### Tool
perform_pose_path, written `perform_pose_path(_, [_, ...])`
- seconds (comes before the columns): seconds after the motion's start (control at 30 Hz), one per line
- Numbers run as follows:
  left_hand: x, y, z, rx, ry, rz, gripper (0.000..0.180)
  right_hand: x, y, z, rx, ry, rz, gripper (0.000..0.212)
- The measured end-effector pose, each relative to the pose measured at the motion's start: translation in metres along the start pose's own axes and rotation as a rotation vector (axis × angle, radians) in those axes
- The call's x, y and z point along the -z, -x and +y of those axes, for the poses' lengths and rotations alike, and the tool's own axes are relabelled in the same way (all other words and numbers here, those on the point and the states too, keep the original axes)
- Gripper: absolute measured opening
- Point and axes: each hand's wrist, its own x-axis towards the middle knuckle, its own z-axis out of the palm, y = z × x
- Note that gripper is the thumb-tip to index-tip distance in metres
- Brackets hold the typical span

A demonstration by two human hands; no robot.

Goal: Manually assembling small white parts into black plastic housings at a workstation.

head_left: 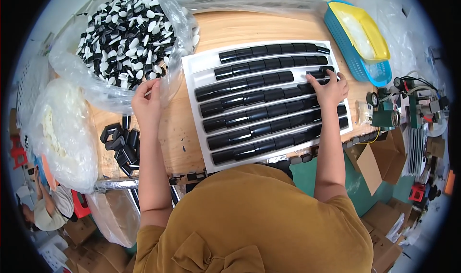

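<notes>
A white tray (193,68) lies in front of me, holding several rows of glossy black rectangular pieces (240,119). At its right side, my right hand (330,91) grips a black piece (316,74) between thumb and fingers, at the right part of the third row from the back. A gap separates that piece from the rest of the row on its left. My left hand (148,102) is at the edge of a clear plastic bag (62,61) full of small black and white oval-topped parts (126,37). Its fingertips are pinched together; whatever they hold is hidden.
Loose black pieces (122,145) are heaped left of the tray, beside another clear bag with pale contents (60,133). Blue (343,44) and yellow (379,47) baskets stand at the back right, a gauge-fitted machine (386,109) at right. A person (53,203) sits far left.
</notes>
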Motion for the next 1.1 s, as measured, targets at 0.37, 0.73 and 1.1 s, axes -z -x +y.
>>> perform_pose_path(0.37, [0.007, -0.003, -0.003, 0.024, -0.032, 0.009, 0.017, 0.008, -0.014, -0.003, -0.183, -0.03, -0.249, 0.069])
perform_pose_path(0.73, [0.014, -0.031, -0.03, -0.17, -0.361, 0.166, 0.014, 0.018, -0.009, -0.022, 0.014, -0.202, -0.063, 0.057])
perform_pose_path(1.1, [-0.005, -0.042, -0.045, -0.127, -0.641, 0.046, 0.033, 0.009, 0.037, -0.082, 0.184, -0.215, -0.102, 0.048])
